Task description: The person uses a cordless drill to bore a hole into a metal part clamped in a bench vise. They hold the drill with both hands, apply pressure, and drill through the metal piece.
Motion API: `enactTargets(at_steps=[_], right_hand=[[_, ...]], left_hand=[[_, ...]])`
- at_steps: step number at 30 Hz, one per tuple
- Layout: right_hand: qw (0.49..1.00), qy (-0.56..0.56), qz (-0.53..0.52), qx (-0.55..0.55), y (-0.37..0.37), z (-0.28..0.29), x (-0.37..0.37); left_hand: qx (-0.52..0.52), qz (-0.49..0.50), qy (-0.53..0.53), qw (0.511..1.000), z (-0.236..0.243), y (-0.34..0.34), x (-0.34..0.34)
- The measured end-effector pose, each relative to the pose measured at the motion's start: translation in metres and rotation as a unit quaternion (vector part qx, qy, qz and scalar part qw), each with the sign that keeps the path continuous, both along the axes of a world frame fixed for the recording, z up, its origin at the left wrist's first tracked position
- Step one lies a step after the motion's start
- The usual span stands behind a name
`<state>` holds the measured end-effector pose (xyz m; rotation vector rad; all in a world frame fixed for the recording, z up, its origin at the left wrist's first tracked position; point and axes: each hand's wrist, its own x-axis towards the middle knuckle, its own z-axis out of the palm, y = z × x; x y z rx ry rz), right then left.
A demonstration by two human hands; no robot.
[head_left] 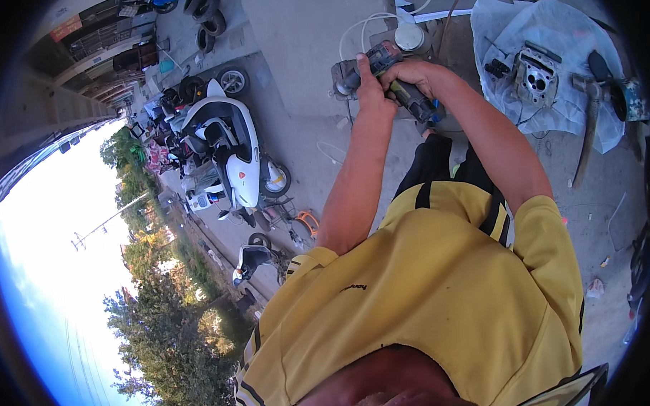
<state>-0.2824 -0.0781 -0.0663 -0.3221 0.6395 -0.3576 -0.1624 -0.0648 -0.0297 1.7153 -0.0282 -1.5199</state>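
Observation:
Both my hands are closed around a dark hand-held power tool (412,103) with yellow-green marks; its exact kind is hard to make out. My right hand (411,74) wraps over its body from above. My left hand (372,88) grips beside it, thumb up, near a dark, reddish part (384,54) that may belong to the same tool. Just left of my left hand, a grey metal piece (340,79) lies low near the ground, partly hidden. Behind my hands stands a round container with a white lid (409,37).
To the right, a greasy engine cylinder head (537,76) lies on a translucent plastic sheet (498,32). Near it rests a hammer (587,119). A pale hose (361,19) curls behind my hands. At left stand a white scooter (237,159) and stacked tyres (205,21).

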Motion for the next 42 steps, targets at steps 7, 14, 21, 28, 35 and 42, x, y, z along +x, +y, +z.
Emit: enactTargets(at_steps=[7, 14, 21, 28, 35, 42], right_hand=[[0.998, 0.011, 0.053, -0.034, -0.009, 0.004, -0.006], [0.991, 0.025, 0.117, -0.064, -0.03, 0.002, -0.007], [0.986, 0.01, 0.154, -0.064, -0.052, -0.01, -0.009], [0.976, 0.024, 0.208, -0.057, -0.071, -0.006, -0.008], [0.97, 0.011, 0.225, -0.089, -0.084, -0.004, -0.012], [0.961, 0.012, 0.264, -0.087, -0.099, -0.01, -0.007]], left_hand=[[-0.035, 0.032, 0.034, 0.998, 0.001, 0.003, -0.004], [-0.044, 0.059, 0.034, 0.997, -0.008, -0.008, -0.003], [-0.018, 0.07, -0.023, 0.997, 0.003, -0.017, -0.018], [-0.096, 0.115, 0.027, 0.988, -0.02, -0.021, -0.008], [-0.021, 0.13, -0.027, 0.991, 0.011, -0.026, -0.027], [-0.07, 0.179, -0.019, 0.981, -0.003, -0.037, -0.025]])
